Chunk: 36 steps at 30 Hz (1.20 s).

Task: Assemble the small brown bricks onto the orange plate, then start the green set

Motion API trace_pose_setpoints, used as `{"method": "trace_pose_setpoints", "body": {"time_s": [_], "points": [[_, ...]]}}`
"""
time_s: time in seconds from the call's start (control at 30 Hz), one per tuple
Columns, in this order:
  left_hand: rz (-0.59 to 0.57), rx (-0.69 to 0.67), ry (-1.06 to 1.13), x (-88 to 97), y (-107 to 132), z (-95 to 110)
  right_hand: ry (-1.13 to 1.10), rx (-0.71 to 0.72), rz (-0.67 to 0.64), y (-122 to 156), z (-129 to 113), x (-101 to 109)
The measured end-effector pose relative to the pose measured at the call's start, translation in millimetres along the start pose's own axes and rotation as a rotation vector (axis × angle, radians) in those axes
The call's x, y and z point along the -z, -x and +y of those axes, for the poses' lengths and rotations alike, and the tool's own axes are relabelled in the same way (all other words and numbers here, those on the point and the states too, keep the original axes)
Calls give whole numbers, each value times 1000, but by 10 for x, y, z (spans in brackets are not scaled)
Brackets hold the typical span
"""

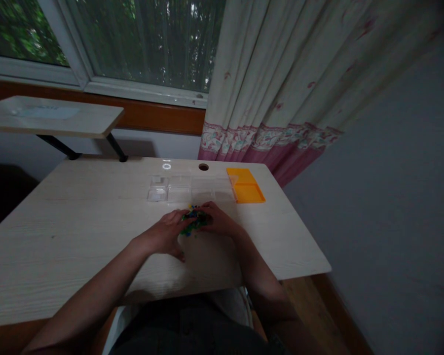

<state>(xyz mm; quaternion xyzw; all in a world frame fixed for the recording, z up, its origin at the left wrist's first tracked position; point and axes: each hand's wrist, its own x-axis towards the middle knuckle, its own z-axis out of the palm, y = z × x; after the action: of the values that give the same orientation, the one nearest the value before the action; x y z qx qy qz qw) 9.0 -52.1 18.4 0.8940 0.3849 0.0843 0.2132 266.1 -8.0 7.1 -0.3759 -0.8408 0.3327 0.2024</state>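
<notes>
A small heap of tiny green, blue and yellow pieces (194,222) lies on the table in front of me, too small to tell their kind. At its left side is my left hand (165,232), fingers stretched over the heap and thumb spread well apart. My right hand (222,221) cups the heap from the right, its fingers curved and apart. Both hands touch the pieces or hover just over them. Just beyond the heap sits a clear plastic compartment box (179,190). An orange tray (248,192) is at the box's right end, partly behind its clear edge.
The pale wooden table (77,236) has a round cable hole (203,167) near its back edge. A raised shelf (92,118) on black legs stands at the back left, with a clear plastic bag (50,112) on it. A curtain (251,113) hangs behind the table.
</notes>
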Motion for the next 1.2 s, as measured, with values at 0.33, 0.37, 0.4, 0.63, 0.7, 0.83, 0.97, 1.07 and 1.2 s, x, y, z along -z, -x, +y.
{"method": "trace_pose_setpoints", "body": {"time_s": [0.33,0.37,0.4,0.63,0.7,0.83,0.97,1.07,1.2], "points": [[212,8,-59,11,-154,-59,-2,-57,77,-2,26,46],[227,6,-39,17,-165,-64,4,-69,94,-4,30,46],[239,8,-17,21,-176,-69,11,-85,110,-8,32,43],[250,9,31,-26,-247,-145,200,-105,166,-50,-28,-63],[234,21,21,-39,-264,-153,273,-137,160,-59,-73,-92],[225,20,10,-27,-281,-119,349,-158,127,-71,-152,-125],[223,2,45,7,-277,-78,333,-103,110,-71,-184,-125],[214,-10,110,23,-264,-113,292,-99,150,-62,-187,-103],[184,-32,214,52,-220,-236,298,-139,165,-59,-187,-95]]}}
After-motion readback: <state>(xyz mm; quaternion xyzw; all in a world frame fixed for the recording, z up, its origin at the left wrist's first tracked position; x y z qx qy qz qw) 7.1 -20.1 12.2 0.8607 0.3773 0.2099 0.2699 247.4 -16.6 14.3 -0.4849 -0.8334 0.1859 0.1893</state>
